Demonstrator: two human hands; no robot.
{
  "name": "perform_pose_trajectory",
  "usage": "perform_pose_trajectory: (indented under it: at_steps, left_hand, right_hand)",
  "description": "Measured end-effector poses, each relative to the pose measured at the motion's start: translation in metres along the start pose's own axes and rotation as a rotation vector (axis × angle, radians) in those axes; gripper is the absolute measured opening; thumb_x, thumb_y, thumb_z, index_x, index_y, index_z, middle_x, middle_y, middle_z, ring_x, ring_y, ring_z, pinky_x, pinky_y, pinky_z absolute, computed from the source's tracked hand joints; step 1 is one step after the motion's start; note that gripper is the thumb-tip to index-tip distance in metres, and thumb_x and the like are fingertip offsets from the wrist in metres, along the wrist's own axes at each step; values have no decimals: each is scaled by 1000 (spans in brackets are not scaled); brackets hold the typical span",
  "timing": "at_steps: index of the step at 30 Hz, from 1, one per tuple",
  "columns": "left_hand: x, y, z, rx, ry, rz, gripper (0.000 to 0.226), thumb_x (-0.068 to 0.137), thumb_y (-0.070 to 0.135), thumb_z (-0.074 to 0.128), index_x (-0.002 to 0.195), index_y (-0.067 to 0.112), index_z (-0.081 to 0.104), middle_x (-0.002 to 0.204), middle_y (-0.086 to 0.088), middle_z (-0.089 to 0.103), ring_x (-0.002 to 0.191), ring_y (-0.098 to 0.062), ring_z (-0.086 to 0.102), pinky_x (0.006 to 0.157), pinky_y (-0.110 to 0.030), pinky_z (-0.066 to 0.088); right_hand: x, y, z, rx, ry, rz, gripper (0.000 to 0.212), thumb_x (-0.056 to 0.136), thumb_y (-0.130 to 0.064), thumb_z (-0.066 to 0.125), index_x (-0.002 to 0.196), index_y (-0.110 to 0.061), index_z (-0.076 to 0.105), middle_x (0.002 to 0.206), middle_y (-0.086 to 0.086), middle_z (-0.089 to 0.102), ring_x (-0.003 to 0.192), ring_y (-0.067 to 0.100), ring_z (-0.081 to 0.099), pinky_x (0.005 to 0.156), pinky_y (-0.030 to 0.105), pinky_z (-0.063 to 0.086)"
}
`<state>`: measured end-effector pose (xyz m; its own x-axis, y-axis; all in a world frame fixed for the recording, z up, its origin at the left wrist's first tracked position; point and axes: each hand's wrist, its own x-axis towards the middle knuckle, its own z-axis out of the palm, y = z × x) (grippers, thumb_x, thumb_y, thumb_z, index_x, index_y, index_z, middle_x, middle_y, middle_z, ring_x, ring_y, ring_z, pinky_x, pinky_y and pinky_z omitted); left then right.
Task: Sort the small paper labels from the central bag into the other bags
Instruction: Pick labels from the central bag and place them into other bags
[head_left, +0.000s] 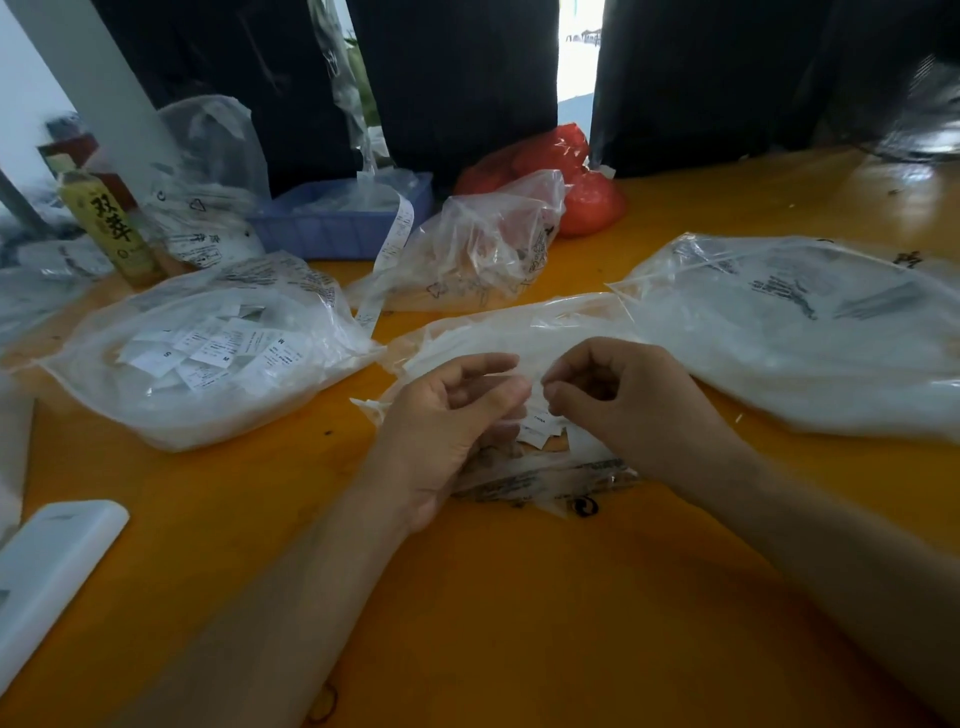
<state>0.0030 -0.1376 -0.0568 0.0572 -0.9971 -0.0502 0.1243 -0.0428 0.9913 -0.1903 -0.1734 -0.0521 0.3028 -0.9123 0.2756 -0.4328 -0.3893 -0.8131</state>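
Head view is showing my left hand (457, 415) and right hand (618, 405) working close together over the central bag (498, 332) on the orange table (519, 597). My left hand is lying palm inward, fingers curled loosely; whether it is pinching anything I cannot tell. My right hand is bunching its fingertips together toward the left; any label between them is too small to confirm. Between and under my hands, loose labels (540, 423) are lying at the mouth of the central bag, one reading "CHINA".

Moving outward, the left bag (208, 353) is sitting well apart from my left hand, holding a pile of printed labels, some marked S and M. The right bag (800, 332) is lying beside my right hand, its near edge touching the central bag. Behind, a crumpled far bag (483, 244) is standing near a blue tray (337, 218), with a paper strip (389, 254) hanging over the tray's rim. A red bag (582, 187) is sitting behind that. A bottle (109, 228) is standing at far left, and a white case (47, 571) is lying at the near left edge.
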Motion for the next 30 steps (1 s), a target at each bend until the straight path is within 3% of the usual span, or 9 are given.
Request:
perform_pose_trajectory:
  at_steps: [3, 6, 9, 13, 16, 18, 21, 25, 30]
  left_hand:
    - [-2, 1, 0, 67, 24, 5, 26, 70, 26, 89, 95, 23, 84, 101, -7, 82, 84, -18, 79, 62, -29, 61]
    - [-1, 2, -2, 18, 71, 2, 28, 69, 25, 87, 94, 18, 79, 99, -9, 82, 80, -16, 79, 45, -18, 49]
    - [1, 1, -5, -87, 87, -1, 32, 71, 16, 82, 99, 9, 70, 102, -13, 82, 87, -21, 81, 52, -18, 55]
    - [3, -2, -5, -173, 88, 11, 33, 72, 9, 80, 101, 5, 67, 104, -19, 80, 89, -25, 80, 67, -22, 62]
    - [3, -2, -5, -122, 95, 17, 35, 70, 20, 85, 102, 12, 71, 104, -15, 81, 87, -20, 79, 64, -23, 61]
    - [3, -1, -5, -97, 97, 22, 33, 62, 32, 90, 92, 22, 80, 100, -10, 81, 82, -16, 77, 59, -23, 58]
    - [3, -1, -3, -49, 105, 27, 34, 58, 43, 91, 87, 28, 84, 88, -2, 78, 79, -13, 71, 60, -25, 55]
    - [2, -1, 0, -43, 103, 9, 37, 59, 46, 91, 90, 26, 85, 80, -1, 73, 80, -14, 66, 62, -26, 55]
    - [3, -1, -1, -75, 93, 0, 32, 63, 37, 89, 92, 24, 86, 87, 2, 78, 83, -9, 73, 65, -24, 59]
  right_hand:
    - [0, 1, 2, -59, 11, -37, 6, 96, -35, 68, 97, -33, 74, 79, -20, 71, 78, -3, 67, 71, 20, 56]
    - [5, 5, 0, -148, 72, -43, 16, 99, -41, 61, 108, -34, 72, 84, -21, 71, 78, -3, 65, 68, 13, 49]
    - [11, 12, -2, -471, 44, -132, 22, 102, -32, 58, 121, -29, 70, 111, -12, 70, 85, 1, 58, 80, 20, 48]
    - [11, 15, 9, -693, -84, -181, 36, 103, -37, 52, 137, -27, 58, 132, -1, 59, 119, 20, 56, 100, 36, 47]
    - [10, 14, 15, -781, -77, -181, 43, 103, -44, 50, 141, -23, 53, 136, 3, 51, 123, 26, 51, 97, 39, 47]
    - [9, 13, 15, -829, -52, -173, 46, 103, -43, 49, 143, -21, 50, 138, 6, 48, 123, 28, 50, 95, 39, 47]
    - [10, 12, 18, -862, -47, -134, 47, 106, -38, 44, 147, -16, 42, 144, 9, 47, 124, 31, 49, 101, 41, 45]
    - [9, 11, 21, -920, -57, -152, 33, 102, -23, 52, 134, -17, 52, 133, 6, 56, 116, 28, 50, 96, 39, 45]
    - [7, 6, 16, -878, -29, -241, 21, 94, -11, 59, 113, -19, 63, 110, 2, 63, 98, 22, 53, 82, 33, 47]
